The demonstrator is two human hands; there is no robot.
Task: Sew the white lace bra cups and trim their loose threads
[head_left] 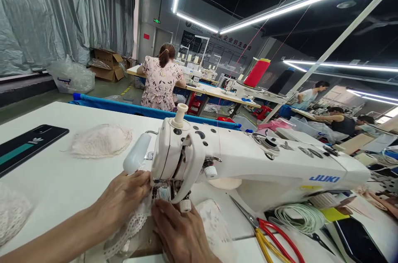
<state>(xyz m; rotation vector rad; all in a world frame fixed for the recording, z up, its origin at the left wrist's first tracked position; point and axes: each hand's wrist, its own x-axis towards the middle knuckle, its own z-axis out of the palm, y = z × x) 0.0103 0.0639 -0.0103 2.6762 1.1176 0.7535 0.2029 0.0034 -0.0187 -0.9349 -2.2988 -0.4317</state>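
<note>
Holds white eyelet-lace fabric (136,226) in closed-fingered left hand (132,190); rests half-curled right hand (182,232), grip unclear, near white sewing machine (248,155).

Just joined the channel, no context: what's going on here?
Someone is working at a white sewing machine, left hand on lace fabric, right hand close beside it, under the machine head. Fingers hide the stitching point. A loose lace piece lies left of the machine; scissors lie right of the hands.
</note>
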